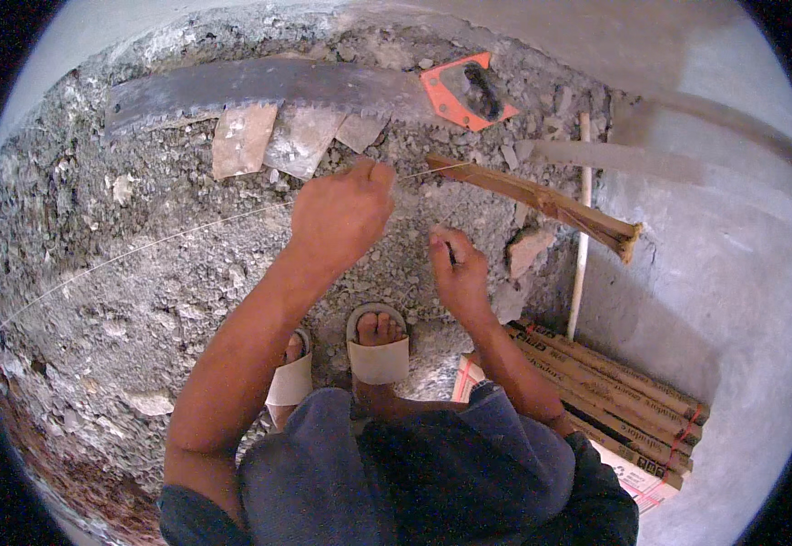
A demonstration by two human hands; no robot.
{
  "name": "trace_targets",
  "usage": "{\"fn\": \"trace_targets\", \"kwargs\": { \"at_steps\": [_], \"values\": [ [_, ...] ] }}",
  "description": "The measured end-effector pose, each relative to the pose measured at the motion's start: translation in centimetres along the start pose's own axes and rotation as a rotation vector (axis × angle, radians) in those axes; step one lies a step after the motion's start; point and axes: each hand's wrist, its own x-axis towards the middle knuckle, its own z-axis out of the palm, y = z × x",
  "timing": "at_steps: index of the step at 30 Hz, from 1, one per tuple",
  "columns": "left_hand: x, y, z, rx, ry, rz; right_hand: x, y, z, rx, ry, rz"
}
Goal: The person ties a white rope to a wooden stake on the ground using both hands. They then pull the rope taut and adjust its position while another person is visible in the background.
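My left hand (343,211) is closed in a fist around a thin white string (232,219). The string runs out to the lower left and, on the other side, to a wooden stick (542,198). Beside it, my right hand (462,273) has its fingers curled together; a small dark patch shows between them, too small to make out. Beyond my hands lies a large handsaw with a long grey blade (296,84) and an orange handle (455,107). Several flat tile pieces (243,141) lie against its toothed edge.
Rough rubble ground (141,291) surrounds my sandalled feet (378,346). A stack of cardboard boxes (614,391) stands at the lower right, close to my right arm. A pale thin pole (583,264) leads toward it. A smooth grey surface (705,264) lies on the right.
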Motion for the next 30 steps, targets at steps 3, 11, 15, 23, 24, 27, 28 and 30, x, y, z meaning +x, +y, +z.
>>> {"fn": "trace_targets", "kwargs": {
  "at_steps": [3, 11, 15, 23, 24, 27, 28, 30],
  "values": [
    [0.4, 0.0, 0.4, -0.003, 0.026, 0.006, -0.1, -0.4, 0.2, 0.011, 0.008, -0.051],
    [0.7, 0.6, -0.1, -0.048, 0.087, 0.028, -0.2, -0.7, 0.4, -0.012, 0.0, -0.071],
    [0.9, 1.0, 0.0, -0.007, 0.037, 0.021, -0.3, -0.9, 0.4, -0.01, -0.009, -0.125],
    [1.3, 1.3, 0.7, -0.012, 0.001, 0.024, -0.7, -1.3, 0.8, -0.067, -0.039, -0.141],
    [1.4, 1.3, 0.8, -0.006, 0.002, 0.03, -0.6, -1.6, 0.7, -0.079, -0.064, -0.133],
    [1.7, 1.2, 0.8, 0.011, 0.002, 0.038, 0.4, -3.5, -0.3, -0.155, -0.163, -0.103],
    [1.7, 1.1, 0.7, 0.013, -0.004, 0.035, 1.2, -4.2, -0.8, -0.211, -0.212, -0.085],
    [1.8, 0.9, 0.3, -0.004, -0.011, 0.026, 3.2, -5.8, -1.9, -0.289, -0.26, -0.065]
  ]
}}
